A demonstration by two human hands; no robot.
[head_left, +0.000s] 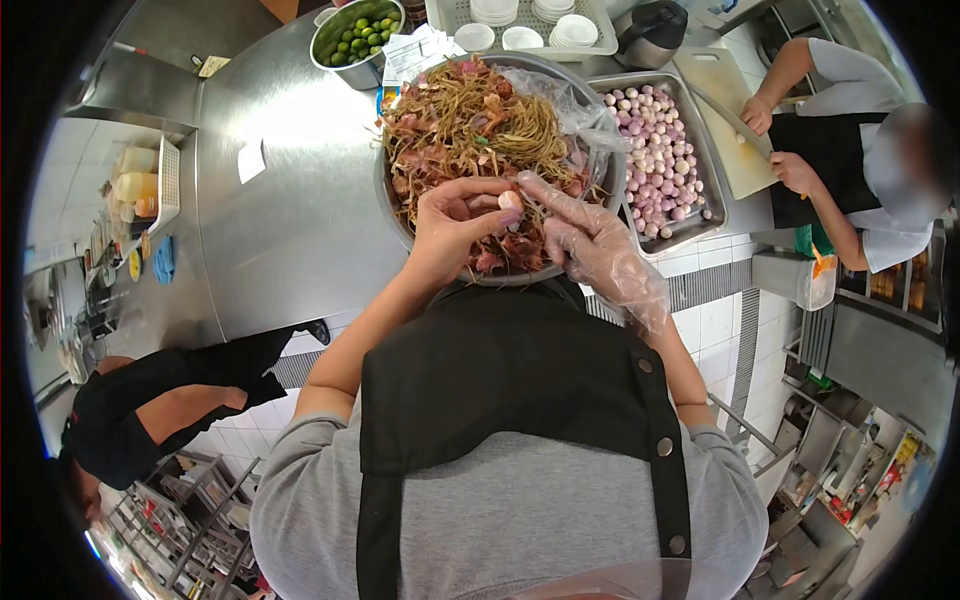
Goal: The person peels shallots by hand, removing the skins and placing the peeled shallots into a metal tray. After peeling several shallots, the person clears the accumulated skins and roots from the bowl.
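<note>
My left hand (455, 222) is bare and pinches a pale shallot (509, 201) between thumb and fingers. Close by on the right, my right hand (605, 250) wears a clear plastic glove. Its index finger reaches toward the shallot while the other fingers curl in; what they hold, if anything, is hidden. Both hands are over the near part of a large round metal basin (396, 222). Reddish skins and a heap of dry stringy stalks (510, 125) fill the basin. A clear plastic bag (590, 115) lies along its right side.
Right of the basin, a metal tray (683, 238) holds many peeled shallots (655, 160). A co-worker (835, 160) holds a knife (735, 122) over a cutting board (740, 165). Limes (365, 38) fill a bowl behind. Another person (170, 400) stands at left beside the steel table (290, 200).
</note>
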